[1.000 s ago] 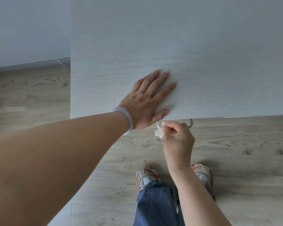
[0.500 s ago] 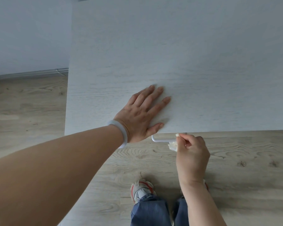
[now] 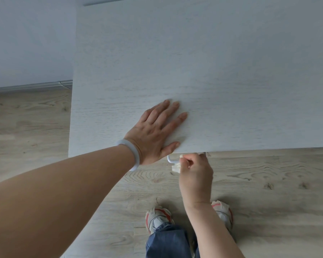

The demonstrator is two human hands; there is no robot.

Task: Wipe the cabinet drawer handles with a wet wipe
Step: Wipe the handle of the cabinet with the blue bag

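Pale wood-grain flooring (image 3: 268, 174) runs under a whitewashed cabinet (image 3: 194, 71) whose top fills the view from above. On that surface the left hand (image 3: 155, 131) lies flat, fingers spread and holding nothing, probably to brace the body while leaning over. Just below the front edge, the right hand (image 3: 194, 170) has its fingers pinched shut on a folded wet wipe (image 3: 176, 167), pressed around the white drawer handle (image 3: 171, 159), likely so both sides get rubbed.

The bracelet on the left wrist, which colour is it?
The bracelet is pale, milky white, seen best in the head view.
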